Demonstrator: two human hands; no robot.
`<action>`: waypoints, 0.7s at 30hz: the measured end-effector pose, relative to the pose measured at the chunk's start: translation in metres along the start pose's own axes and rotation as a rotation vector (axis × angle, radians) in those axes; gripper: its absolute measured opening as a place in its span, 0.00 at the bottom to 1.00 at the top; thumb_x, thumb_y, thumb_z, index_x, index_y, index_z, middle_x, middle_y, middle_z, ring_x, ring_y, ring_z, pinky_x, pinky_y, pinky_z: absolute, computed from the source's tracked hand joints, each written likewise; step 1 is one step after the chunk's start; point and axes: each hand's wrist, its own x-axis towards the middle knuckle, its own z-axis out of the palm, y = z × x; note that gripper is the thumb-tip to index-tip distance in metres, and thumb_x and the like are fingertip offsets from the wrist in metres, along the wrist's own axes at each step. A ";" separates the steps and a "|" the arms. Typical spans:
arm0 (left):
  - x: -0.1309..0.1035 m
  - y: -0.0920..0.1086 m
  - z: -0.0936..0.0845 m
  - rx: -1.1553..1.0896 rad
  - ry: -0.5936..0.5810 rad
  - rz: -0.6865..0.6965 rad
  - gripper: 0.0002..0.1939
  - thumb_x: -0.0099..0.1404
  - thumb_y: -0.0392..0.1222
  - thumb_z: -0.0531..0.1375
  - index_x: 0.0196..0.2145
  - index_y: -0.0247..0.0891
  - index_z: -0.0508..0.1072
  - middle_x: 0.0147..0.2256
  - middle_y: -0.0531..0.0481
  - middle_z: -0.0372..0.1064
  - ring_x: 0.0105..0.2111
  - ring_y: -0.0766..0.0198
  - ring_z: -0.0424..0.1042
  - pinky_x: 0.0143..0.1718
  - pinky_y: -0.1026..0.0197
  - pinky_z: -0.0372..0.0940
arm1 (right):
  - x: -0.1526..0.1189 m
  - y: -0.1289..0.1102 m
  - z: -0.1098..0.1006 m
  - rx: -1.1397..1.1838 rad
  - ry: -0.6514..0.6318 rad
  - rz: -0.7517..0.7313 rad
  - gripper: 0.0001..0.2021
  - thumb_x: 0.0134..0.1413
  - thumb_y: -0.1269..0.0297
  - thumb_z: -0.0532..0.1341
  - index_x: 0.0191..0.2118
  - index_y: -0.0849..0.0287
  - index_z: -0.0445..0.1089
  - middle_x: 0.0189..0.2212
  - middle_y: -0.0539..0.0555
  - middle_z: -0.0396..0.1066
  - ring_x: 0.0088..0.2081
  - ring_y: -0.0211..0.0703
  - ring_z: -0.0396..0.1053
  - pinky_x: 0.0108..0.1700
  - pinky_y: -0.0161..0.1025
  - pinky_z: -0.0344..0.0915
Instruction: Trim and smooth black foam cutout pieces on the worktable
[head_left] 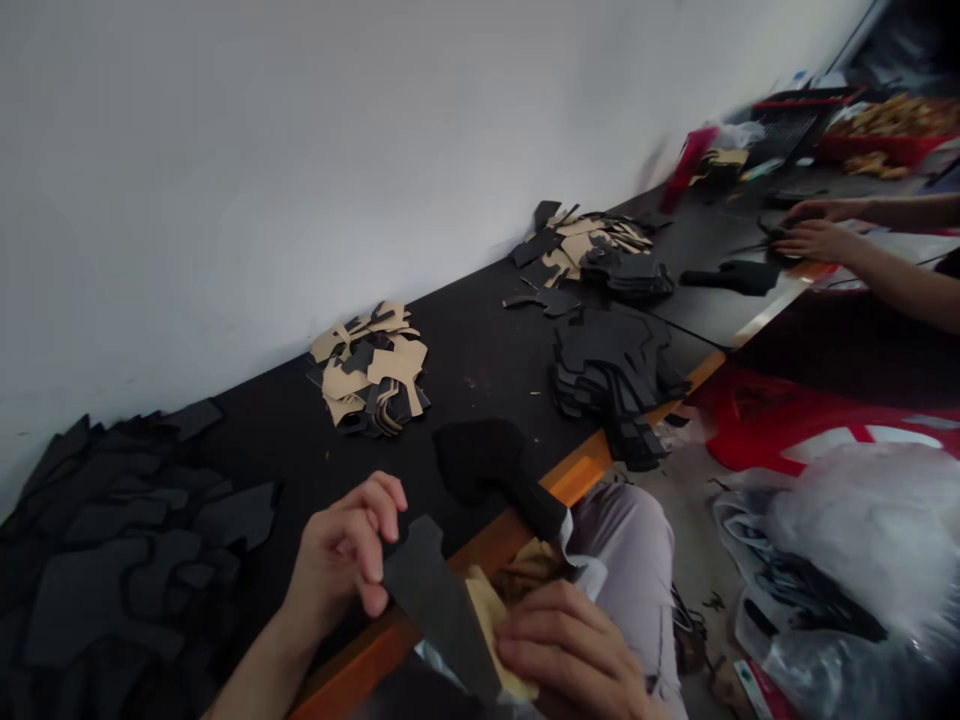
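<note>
A flat dark grey piece [439, 605] is held over the wooden front edge of the black table. My left hand [352, 545] pinches its upper left side between thumb and fingers. Fingers of my right hand [566, 645] are closed on a tan piece [491, 625] lying against the grey piece's right side. Just beyond my hands, a black handle-shaped piece [487, 460] rests on the table, its narrow end reaching past the edge.
Dark cut pieces [120, 540] are heaped at left. Tan and dark scraps [375, 370] lie near the wall, with another pile [577, 245] farther right. Grey pieces [615, 360] are stacked near the edge. Another person's hands [817, 230] work at right. Plastic bags [862, 540] lie below.
</note>
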 end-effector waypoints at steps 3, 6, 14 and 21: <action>0.002 -0.002 -0.012 -0.169 0.250 -0.077 0.27 0.40 0.55 0.70 0.13 0.37 0.58 0.26 0.52 0.62 0.36 0.62 0.65 0.44 0.59 0.63 | -0.026 0.008 0.003 -0.021 0.040 0.033 0.13 0.60 0.67 0.55 0.49 0.62 0.67 0.39 0.58 0.73 0.45 0.43 0.69 0.45 0.38 0.69; 0.008 0.001 -0.026 -0.307 0.560 -0.119 0.29 0.35 0.53 0.73 0.14 0.36 0.56 0.27 0.55 0.59 0.36 0.65 0.65 0.45 0.61 0.64 | -0.060 0.027 0.010 -0.081 0.044 0.102 0.13 0.61 0.68 0.54 0.49 0.61 0.67 0.39 0.58 0.73 0.44 0.43 0.69 0.45 0.39 0.70; 0.019 0.012 -0.044 -0.375 0.768 -0.178 0.28 0.31 0.51 0.74 0.16 0.36 0.60 0.29 0.58 0.61 0.33 0.69 0.66 0.38 0.65 0.68 | -0.106 0.071 0.054 -0.324 -0.117 0.351 0.20 0.60 0.71 0.51 0.57 0.59 0.62 0.47 0.59 0.71 0.46 0.42 0.72 0.43 0.35 0.73; 0.013 0.019 -0.043 -0.386 0.744 -0.153 0.25 0.34 0.50 0.74 0.17 0.37 0.62 0.29 0.58 0.61 0.33 0.70 0.65 0.38 0.66 0.68 | -0.004 0.035 0.000 -0.301 -0.051 0.204 0.24 0.56 0.71 0.58 0.59 0.54 0.59 0.50 0.59 0.69 0.51 0.44 0.68 0.49 0.39 0.70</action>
